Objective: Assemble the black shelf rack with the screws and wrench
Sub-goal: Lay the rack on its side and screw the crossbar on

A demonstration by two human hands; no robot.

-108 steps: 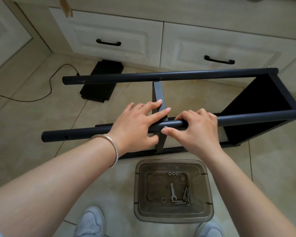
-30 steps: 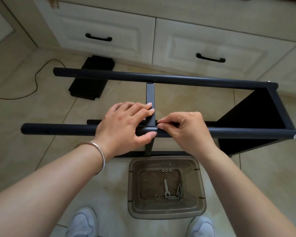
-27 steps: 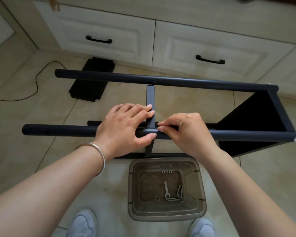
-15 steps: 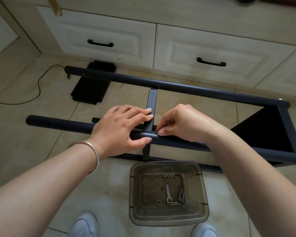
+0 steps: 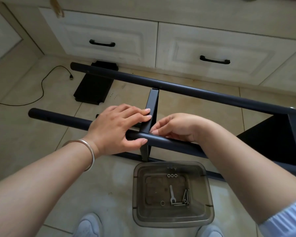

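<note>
While the black shelf rack (image 5: 212, 98) lies on its side on the glossy beige floor tiles (image 5: 24, 137), its near round tube (image 5: 61, 119) is gripped by the left hand (image 5: 116, 129), fingers laid over the top and thumb curled beneath. At the joint with the flat crossbar (image 5: 151, 106), something too small to identify is pinched by the fingertips of the right hand (image 5: 176, 127). Directly below, a translucent grey plastic bin (image 5: 210, 194) is shown, in which a small metal wrench (image 5: 172, 194), screws (image 5: 185, 199) and ring washers (image 5: 172, 175) are held. Behind the rack, a flat black panel (image 5: 94, 88), a thin cable (image 5: 43, 86) and cream cabinet drawers (image 5: 109, 33) are seen.
</note>
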